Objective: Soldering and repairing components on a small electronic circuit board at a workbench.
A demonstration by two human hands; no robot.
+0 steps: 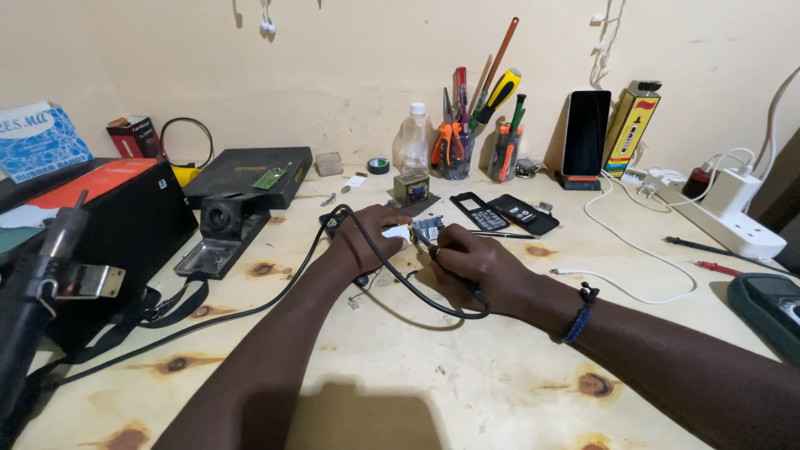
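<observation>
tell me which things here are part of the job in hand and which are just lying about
In use:
left hand steadying the small circuit board
right hand holding the soldering iron, with its black cable

Lying about:
phone propped at the wall
tool cups
plastic bottle
power strip

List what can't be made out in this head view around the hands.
- Soldering iron tip: too small, crowded by both hands.
- Small circuit board: partly covered by the left hand and right hand; components too small.
- Multimeter: cut off by the right edge.
- Black case: contents hidden, cut by the left edge.
</observation>
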